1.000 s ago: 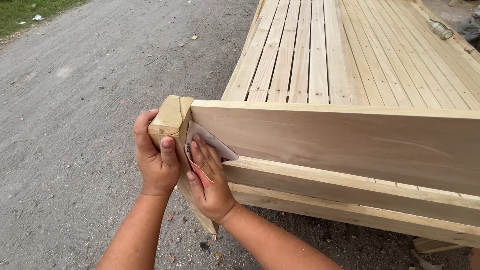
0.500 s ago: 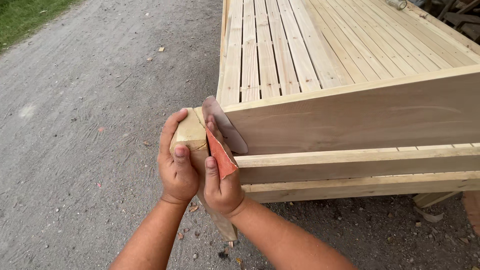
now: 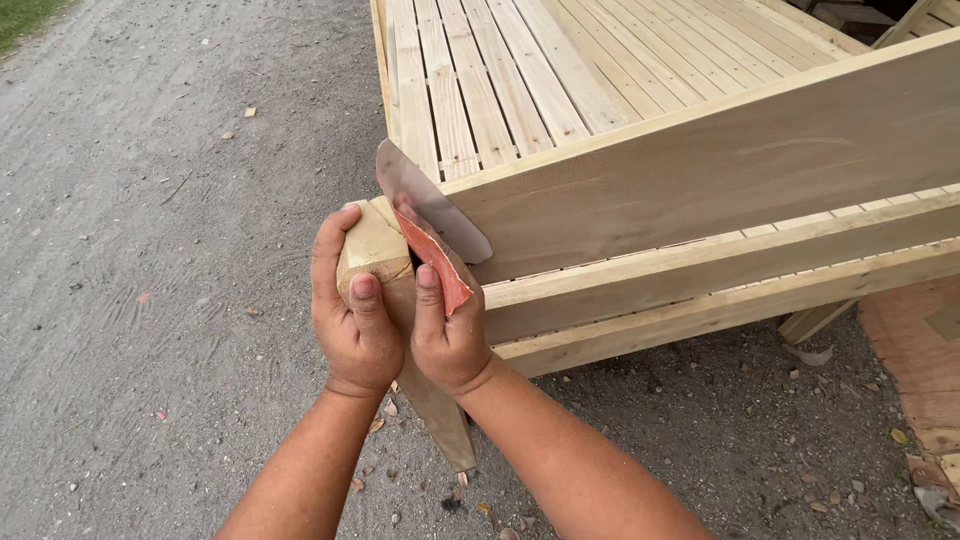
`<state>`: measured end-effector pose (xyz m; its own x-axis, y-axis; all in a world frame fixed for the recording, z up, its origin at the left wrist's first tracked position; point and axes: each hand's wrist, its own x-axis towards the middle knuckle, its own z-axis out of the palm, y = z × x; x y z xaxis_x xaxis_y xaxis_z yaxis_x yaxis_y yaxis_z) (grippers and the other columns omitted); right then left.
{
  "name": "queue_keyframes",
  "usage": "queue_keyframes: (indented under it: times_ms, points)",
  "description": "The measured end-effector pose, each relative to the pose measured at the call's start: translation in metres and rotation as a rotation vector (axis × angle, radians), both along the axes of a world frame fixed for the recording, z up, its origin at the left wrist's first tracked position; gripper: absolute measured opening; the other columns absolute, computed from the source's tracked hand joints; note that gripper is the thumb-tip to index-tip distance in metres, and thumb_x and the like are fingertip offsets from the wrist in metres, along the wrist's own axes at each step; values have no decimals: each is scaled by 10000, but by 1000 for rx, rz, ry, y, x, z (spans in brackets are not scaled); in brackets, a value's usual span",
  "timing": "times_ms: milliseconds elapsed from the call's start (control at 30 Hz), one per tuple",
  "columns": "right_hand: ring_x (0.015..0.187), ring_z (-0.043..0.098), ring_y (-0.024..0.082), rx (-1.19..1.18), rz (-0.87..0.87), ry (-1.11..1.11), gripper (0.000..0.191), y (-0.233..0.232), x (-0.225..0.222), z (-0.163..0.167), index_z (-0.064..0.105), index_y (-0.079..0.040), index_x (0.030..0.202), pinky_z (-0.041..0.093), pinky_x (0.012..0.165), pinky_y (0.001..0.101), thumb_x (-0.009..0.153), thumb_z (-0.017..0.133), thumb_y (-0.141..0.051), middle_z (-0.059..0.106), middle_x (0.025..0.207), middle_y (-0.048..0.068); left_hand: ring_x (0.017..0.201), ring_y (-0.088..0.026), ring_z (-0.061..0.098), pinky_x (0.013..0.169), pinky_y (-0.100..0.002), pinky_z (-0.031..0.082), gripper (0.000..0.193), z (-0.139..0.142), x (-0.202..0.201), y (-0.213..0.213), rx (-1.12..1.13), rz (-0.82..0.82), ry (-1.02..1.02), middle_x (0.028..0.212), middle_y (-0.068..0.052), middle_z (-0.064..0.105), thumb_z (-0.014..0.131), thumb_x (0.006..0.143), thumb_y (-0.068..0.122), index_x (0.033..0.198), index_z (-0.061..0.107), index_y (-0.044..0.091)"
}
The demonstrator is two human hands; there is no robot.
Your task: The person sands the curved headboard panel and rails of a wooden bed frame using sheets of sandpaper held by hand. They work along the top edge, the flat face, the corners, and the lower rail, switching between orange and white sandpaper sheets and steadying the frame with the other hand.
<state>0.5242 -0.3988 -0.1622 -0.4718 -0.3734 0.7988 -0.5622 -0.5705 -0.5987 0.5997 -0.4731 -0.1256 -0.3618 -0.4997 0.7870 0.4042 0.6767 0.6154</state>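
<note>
**Two hands on the corner post**

The left hand [image 3: 355, 320] wraps tight around the top of the wooden corner post [image 3: 385, 265]. The right hand [image 3: 447, 335] pinches a sheet of sandpaper [image 3: 432, 225], red on one side and grey on the other, against the post's edge. The paper curls up over the wide side board [image 3: 720, 160]. The post sits at the near left corner of the slatted bed frame [image 3: 520, 70]. Left of it lies open grey gravel ground [image 3: 150, 250]. Small leaves lie around.
</note>
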Motion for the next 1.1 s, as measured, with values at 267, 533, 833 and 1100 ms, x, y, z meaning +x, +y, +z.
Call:
queue_keyframes:
  times_ms: [267,533,833,1100]
  points:
    - [1522,439,304,26,-10,-148,493,13,26,-20,448,78,1524,325,1279,406,1153,332,-227,484,1598,199,1322,-219,564,1179,-350,449,752,0,-1,-1,4,-44,29,1426,-137,552,444,1101,640,1489,466,-5]
    - [1532,456,285,38,-19,-104,481,2,10,-14,442,46,1542,345,1291,397,1175,336,-247,483,1616,177,1303,-225,563,1203,-357,442,749,-3,0,-2,-16,-9,24,1468,-137,548,440,1116,642,1510,463,5]
    - [1551,435,286,60,-46,-97,491,2,14,-12,444,40,1539,344,1295,396,1177,336,-273,475,1625,178,1347,-229,568,1181,-352,456,762,-2,1,-1,-6,1,12,1464,-141,547,423,1101,660,1498,465,11]
    - [1537,396,311,132,28,-188,519,24,33,-20,398,58,1552,308,1268,399,1148,328,-261,436,1627,194,1347,-230,556,1191,-349,441,770,-3,1,0,6,-27,18,1451,-136,544,430,1100,659,1501,462,2]
